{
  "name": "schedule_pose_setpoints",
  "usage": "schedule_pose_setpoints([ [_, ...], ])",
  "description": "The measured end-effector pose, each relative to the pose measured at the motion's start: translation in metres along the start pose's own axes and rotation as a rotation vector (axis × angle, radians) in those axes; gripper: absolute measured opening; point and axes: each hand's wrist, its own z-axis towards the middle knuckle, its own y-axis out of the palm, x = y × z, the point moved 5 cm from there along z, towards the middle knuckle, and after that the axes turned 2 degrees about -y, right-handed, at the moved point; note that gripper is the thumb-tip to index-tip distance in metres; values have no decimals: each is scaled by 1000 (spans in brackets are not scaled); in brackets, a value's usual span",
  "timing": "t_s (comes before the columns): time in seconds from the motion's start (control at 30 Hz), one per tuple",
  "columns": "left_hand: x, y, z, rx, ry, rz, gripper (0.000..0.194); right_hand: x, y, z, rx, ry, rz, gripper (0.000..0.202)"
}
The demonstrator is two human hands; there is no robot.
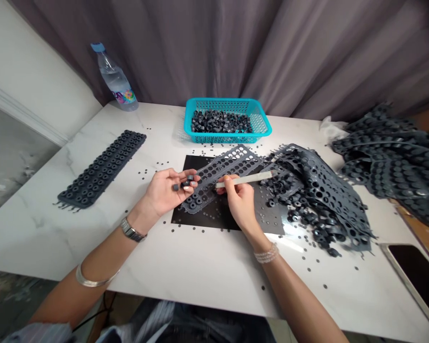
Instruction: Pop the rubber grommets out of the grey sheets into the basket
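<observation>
Several small black rubber rings (186, 183) lie in my left hand (171, 190), palm up with the fingers curled around them. My right hand (238, 195) grips a pale stick-like tool (248, 179), which points to the right. Between and behind my hands, a perforated dark rubber sheet (223, 166) lies slanted on a black mat (200, 216). Most of its holes are open, while rings still sit at its near end. To the right of my right hand are loose rings (307, 216) and a heap of punched sheets (321, 176).
A turquoise basket (229, 139) of rings stands at the back. On the left are a full rubber sheet (102, 169) and a water bottle (116, 81). More sheets (396, 157) and a phone (418, 276) lie at the right. Small black discs dot the white table (189, 267).
</observation>
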Motion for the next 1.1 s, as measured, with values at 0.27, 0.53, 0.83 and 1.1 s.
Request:
schedule_pose_setpoints([
  [0.27, 0, 1, 1, -10, -35, 25, 27, -4, 12, -9, -217, 9, -67, 39],
  [0.53, 5, 12, -14, 5, 178, 898, 21, -13, 19, -15, -299, -53, -242, 37],
  [0.83, -10, 23, -26, 136, 480, 2145, 25, -14, 20, -16, -304, -78, -288, 37],
  [1.1, -12, 18, -24, 176, 602, 1882, 9, -16, 24, -17, -322, -143, -336, 41],
])
